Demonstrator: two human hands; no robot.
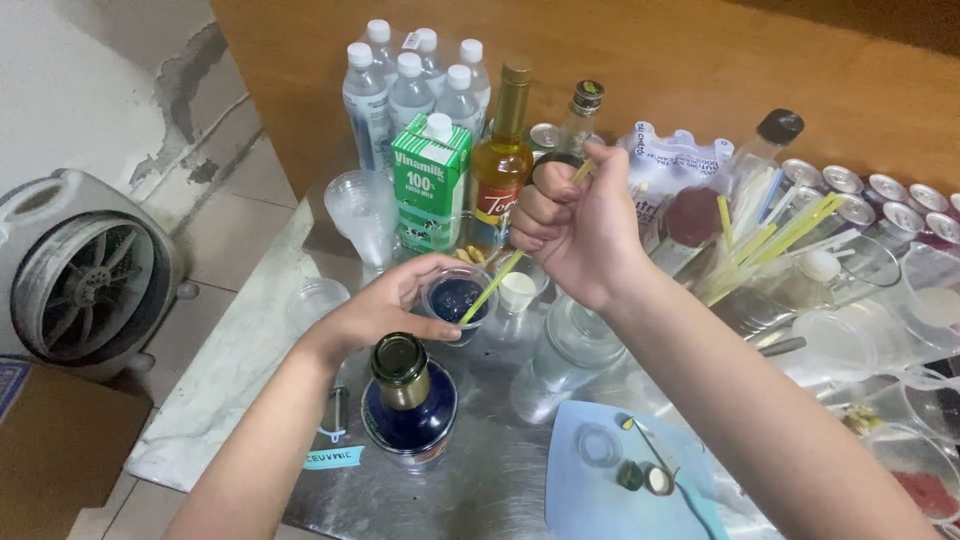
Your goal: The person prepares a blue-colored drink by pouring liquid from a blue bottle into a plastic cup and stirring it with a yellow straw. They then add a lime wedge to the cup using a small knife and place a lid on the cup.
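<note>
My left hand (385,308) wraps around a small clear plastic cup (455,297) holding dark blue liquid. My right hand (575,225) is closed around a yellow-green straw (497,283) whose lower end dips into that cup. Just in front of the cup stands a round blue bottle (410,405) with a gold cap. Behind the cup are a green and white milk carton (430,180) and a tall amber syrup bottle (503,160).
Several water bottles (412,85) stand at the back. Stacked clear cups (362,215), a glass of straws (770,240), drink cans (880,195), and empty plastic cups (850,335) crowd the metal table (480,490). A light blue board (600,500) holds bottle caps. A fan (85,275) sits on the floor at left.
</note>
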